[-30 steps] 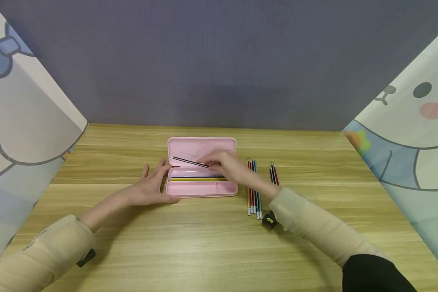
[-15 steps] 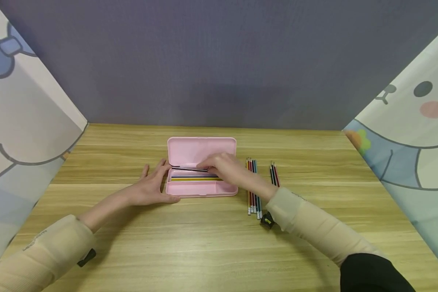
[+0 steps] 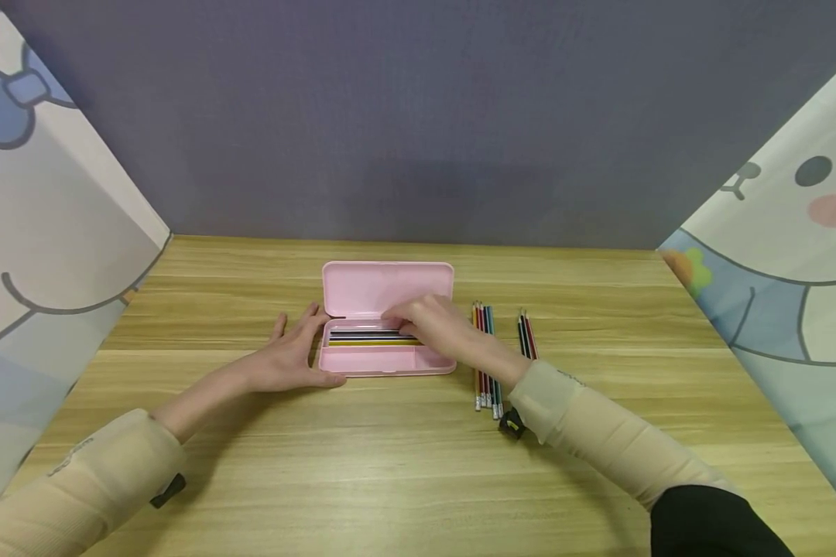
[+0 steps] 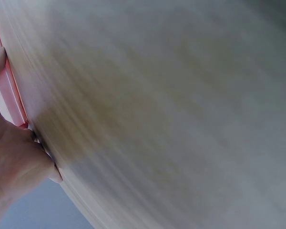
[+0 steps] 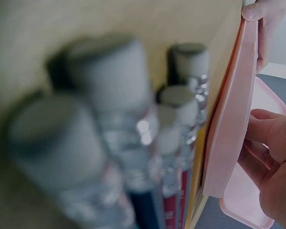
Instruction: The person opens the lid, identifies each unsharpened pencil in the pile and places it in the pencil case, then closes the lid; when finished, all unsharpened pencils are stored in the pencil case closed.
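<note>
A pink pencil case (image 3: 366,359) lies with its lid (image 3: 387,288) folded back. My left hand (image 3: 289,358) grips the case's left end, thumb at the front edge and index finger at the rear corner; its other fingers spread on the table. My right hand (image 3: 432,325) reaches into the long rear compartment. There it pinches the right end of a black pencil (image 3: 362,333), its fingertips partly hidden. A yellow pencil (image 3: 369,343) and darker ones lie alongside. In the right wrist view, the right fingers (image 5: 260,129) bend down behind the case's front wall.
Several pencils (image 3: 484,363) with white erasers lie side by side right of the case, beneath the right forearm. A smaller bunch of pencils (image 3: 527,334) lies farther right. A grey panel (image 3: 418,139) rises behind the wooden table (image 3: 362,464).
The right hand has lowered the black pencil from a slant over the lid into the rear compartment, now parallel with the pencils there. The left hand keeps its place on the case.
</note>
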Demonstrator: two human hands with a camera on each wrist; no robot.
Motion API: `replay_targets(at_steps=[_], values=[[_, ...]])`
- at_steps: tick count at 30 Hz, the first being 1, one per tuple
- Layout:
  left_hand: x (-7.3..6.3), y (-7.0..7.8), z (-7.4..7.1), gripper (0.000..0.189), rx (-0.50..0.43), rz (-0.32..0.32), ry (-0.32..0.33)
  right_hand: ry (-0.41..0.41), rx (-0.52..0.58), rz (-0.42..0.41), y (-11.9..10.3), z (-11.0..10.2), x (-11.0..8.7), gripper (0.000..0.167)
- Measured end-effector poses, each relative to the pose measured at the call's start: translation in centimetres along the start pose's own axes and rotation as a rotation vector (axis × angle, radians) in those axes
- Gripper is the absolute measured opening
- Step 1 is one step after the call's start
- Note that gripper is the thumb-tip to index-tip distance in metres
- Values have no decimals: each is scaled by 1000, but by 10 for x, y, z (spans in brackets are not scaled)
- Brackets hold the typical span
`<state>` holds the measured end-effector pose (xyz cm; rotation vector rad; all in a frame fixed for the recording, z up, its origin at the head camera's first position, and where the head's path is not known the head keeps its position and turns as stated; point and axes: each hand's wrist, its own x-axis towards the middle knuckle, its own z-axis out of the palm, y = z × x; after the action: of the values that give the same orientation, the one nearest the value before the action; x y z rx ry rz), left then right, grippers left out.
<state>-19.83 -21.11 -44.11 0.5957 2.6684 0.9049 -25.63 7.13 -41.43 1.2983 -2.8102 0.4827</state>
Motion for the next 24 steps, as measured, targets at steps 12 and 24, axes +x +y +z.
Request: replay_targets(at_steps=[12,24], values=[[2,-2,1,98,12,-4,5,0,12,18,1,1,0,30],[1,-2,1,99,10,-6,2,61,149,19,3,-2,-9,28]])
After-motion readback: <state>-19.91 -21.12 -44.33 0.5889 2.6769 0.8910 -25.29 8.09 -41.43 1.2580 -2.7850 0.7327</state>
